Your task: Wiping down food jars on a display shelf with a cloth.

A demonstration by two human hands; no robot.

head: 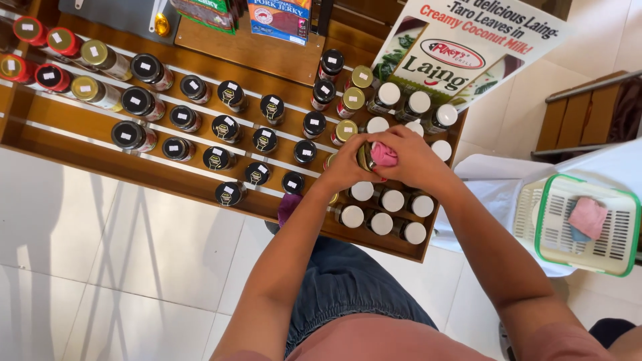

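Seen from above: both hands meet over the right part of a tiered wooden display rack (67, 127), just above the white-lidded rows. The left hand (344, 167) is closed around a small gold-lidded jar (365, 157), lifted clear of its row and tipped a little toward the person. The right hand (414, 157) has its fingers closed on a pink cloth (384, 154), pressed against the jar's lid and shoulder. The jar's body is mostly hidden by the fingers, so I can't tell whether its label is being touched. Judgement: this is the wiping of one jar held in hand. To do it well, keep the left grip low on the glass so that lid and shoulder stay exposed; turn the jar with the left hand while the cloth stays put, rather than scrubbing. Work directly over the rack edge, as a slip would drop the jar onto the white-lidded jars (391, 200) below or the tiled floor. The black-lidded jars (227, 127) to the left stand undisturbed. A green-rimmed plastic basket (618, 220) at far right holds a spare pink cloth (588, 215) and a bluish one under it, handy once the present one soils
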